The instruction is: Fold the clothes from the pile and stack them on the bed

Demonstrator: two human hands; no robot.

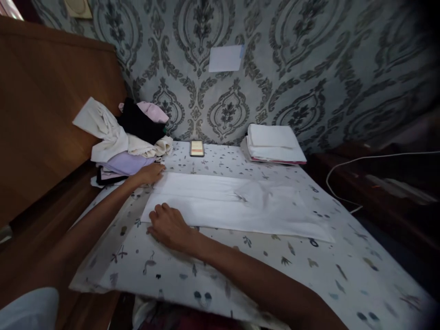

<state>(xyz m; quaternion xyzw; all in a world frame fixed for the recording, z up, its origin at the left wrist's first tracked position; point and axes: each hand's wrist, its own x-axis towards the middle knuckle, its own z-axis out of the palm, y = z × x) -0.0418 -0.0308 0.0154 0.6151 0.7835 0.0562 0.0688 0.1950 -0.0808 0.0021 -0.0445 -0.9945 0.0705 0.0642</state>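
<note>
A long white cloth [213,201], folded into a strip, lies across the patterned table cover [206,275]. At its far left corner is my left hand [151,174], fingers closed at the cloth's edge. My right hand [170,227] rests at the near left corner, its fingers curled down on the cloth. Both hands are at the narrow left end, one at each corner. A bunched, creased area shows near the middle of the cloth, with a small dark mark beside it. The fingertips of both hands are partly hidden.
Piled clothes [127,133] stand at the back left beside a wooden panel [51,101]. A phone-like object [197,148] lies near the wall. Folded white cloths [275,142] are stacked at the back right. A white cable [343,162] hangs at the right.
</note>
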